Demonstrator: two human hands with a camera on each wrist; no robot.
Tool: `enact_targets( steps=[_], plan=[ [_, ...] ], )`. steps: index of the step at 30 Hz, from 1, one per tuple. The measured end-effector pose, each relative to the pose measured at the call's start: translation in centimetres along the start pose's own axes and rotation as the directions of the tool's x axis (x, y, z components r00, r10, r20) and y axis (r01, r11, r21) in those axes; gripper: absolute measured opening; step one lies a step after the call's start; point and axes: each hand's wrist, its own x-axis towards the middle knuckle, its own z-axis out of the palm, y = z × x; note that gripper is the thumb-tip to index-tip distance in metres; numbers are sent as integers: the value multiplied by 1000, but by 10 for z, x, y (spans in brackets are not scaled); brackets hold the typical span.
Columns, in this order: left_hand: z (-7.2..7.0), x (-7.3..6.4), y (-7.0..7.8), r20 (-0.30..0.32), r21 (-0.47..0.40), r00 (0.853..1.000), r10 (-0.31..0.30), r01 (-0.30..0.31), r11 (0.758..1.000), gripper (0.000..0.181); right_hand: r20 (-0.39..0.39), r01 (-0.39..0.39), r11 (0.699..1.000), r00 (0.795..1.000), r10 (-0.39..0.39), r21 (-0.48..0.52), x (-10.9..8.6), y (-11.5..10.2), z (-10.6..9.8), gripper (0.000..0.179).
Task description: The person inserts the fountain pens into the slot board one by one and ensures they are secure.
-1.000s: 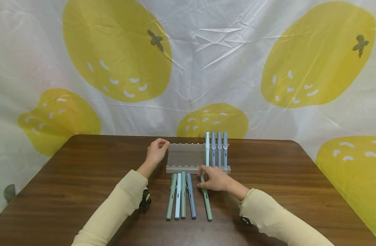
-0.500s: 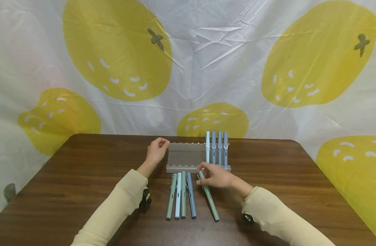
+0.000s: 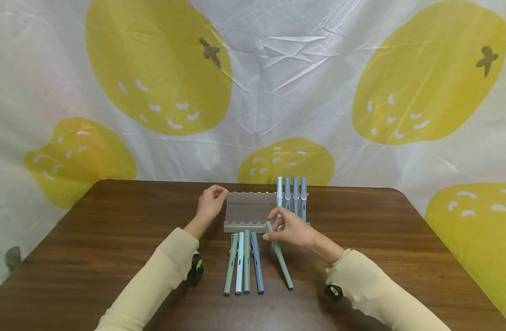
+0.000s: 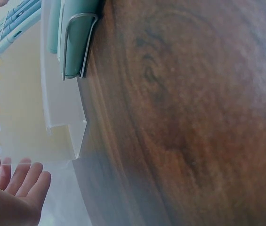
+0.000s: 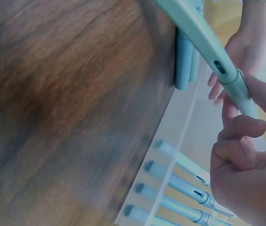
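My right hand (image 3: 292, 228) pinches a green pen (image 3: 283, 264) near its capped end, between thumb and fingers. The pen slants, its other end pointing toward the near side of the table. Behind it stands a clear pen rack (image 3: 250, 212) with notched edges. At the rack's upper left corner, my left hand (image 3: 210, 202) pinches the edge with thumb and fingertips. A light blue pen (image 3: 279, 187) and several blue pens (image 5: 173, 183) lean side by side in the rack's right part; the right hand partly covers them in the head view.
In front of the rack several capped pens lie in a row on the wooden table (image 3: 133, 239): a green pen (image 3: 231, 264), a light blue pen (image 3: 239, 263), another green pen (image 3: 246, 263) and a blue pen (image 3: 257, 264). A lemon-print cloth (image 3: 286, 110) hangs behind the table.
The right hand has raised the green pen's capped end off the table and toward the rack, and the pen has tilted. The left hand stays at the rack's corner.
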Motion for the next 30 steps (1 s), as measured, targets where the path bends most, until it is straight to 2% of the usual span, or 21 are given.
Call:
enact_targets(
  steps=[6, 8, 11, 15, 24, 30],
  plan=[
    [0, -1, 1, -1, -3, 1000, 4, -4, 1000, 20, -4, 9, 998, 1000, -9, 69, -6, -23, -4, 31],
    [0, -1, 1, -2, -4, 1000, 6, -6, 1000, 20, 7, 25, 996, 1000, -25, 82, -7, -23, -6, 30],
    [0, -1, 1, -8, -3, 1000, 10, -10, 1000, 20, 27, 43, 991, 999, -47, 125, -2, -13, -8, 29],
    [0, -2, 1, -14, 4, 1000, 12, -12, 1000, 19, 23, 64, 990, 997, -68, 123, 0, -11, -12, 26],
    [1, 2, -1, 7, -6, 1000, -9, 9, 1000, 21, -30, 110, 984, 994, -106, 142, 5, -17, -22, 26],
    [1, 5, -3, 22, -24, 1000, -22, 23, 999, 21, -93, 107, 985, 991, -95, 134, 11, -24, -28, 29]
  ],
)
